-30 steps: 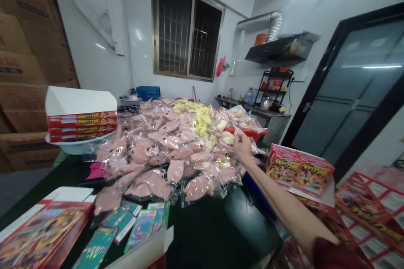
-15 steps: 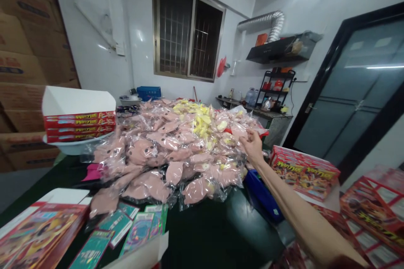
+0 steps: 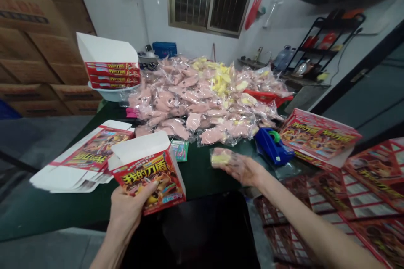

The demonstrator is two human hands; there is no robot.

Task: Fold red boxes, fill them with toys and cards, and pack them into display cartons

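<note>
My left hand [image 3: 131, 201] grips a red printed cardboard box [image 3: 154, 180], its white flap raised at the top and my thumb across the front. On the right, my right hand [image 3: 246, 170] is closed on a clear plastic bag [image 3: 221, 157] with a pink and yellow piece inside, held over the green table near its front edge. Beyond both hands lies a big heap of bagged pink pieces [image 3: 189, 96], with yellow ones [image 3: 222, 80] among them. Green cards [image 3: 180, 150] lie just behind the held box, partly hidden by it.
Flattened boxes [image 3: 91, 147] lie at the left. A blue tape dispenser [image 3: 274, 147] sits right of my right hand, beside stacked red boxes [image 3: 318, 136]. More printed boxes [image 3: 372, 176] fill the lower right. A bowl [image 3: 115, 93] holding a box stands at the back left.
My right hand has come back from the heap toward me with a bagged piece. My left hand has come into view holding the red box. The view has tilted downward.
</note>
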